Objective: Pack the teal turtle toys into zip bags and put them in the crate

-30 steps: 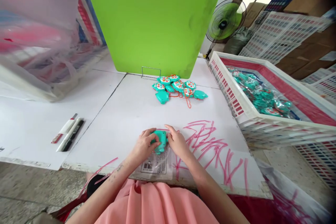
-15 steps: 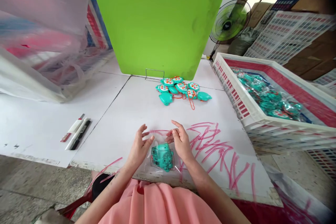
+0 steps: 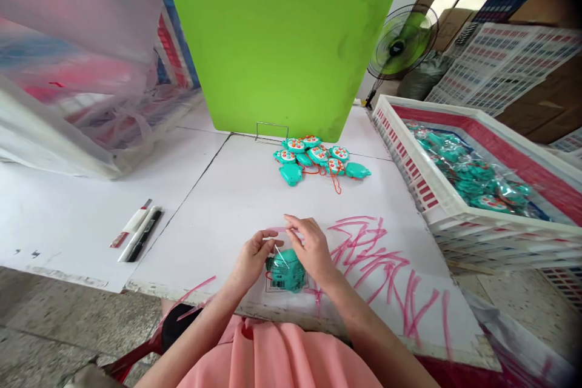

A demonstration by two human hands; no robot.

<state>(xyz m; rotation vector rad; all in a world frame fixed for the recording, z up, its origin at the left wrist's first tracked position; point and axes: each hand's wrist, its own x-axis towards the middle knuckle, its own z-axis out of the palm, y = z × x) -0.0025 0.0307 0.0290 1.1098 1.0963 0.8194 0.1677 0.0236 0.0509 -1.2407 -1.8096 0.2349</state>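
Observation:
A clear plastic bag [image 3: 274, 287] with a teal toy [image 3: 290, 273] inside lies at the table's front edge. Black print and a barcode show at its lower left. My left hand [image 3: 253, 259] is closed, thumb and fingers pinching the upper left edge of the bag. Across from it, my right hand [image 3: 313, 250] curls over the bag's upper right, its index finger stretched out and its thumb near the other fingers, gripping the film; their exact contact is hard to make out. Farther back lies a pile of teal turtle-shaped toys [image 3: 318, 154] with orange cords.
A green board [image 3: 282, 42] stands behind the pile with a wire stand [image 3: 271, 132]. At left lie a cutter knife [image 3: 131, 224] and a marker [image 3: 144, 234]. A white crate [image 3: 436, 191] of bagged teal toys is at right, a fan [image 3: 396, 48] behind. Pink scribbles mark the tabletop.
My hands have drawn closer together over the bag, and the left fingers have closed on its edge. The toy bag has turned, bringing its barcode into view. The view has shifted slightly.

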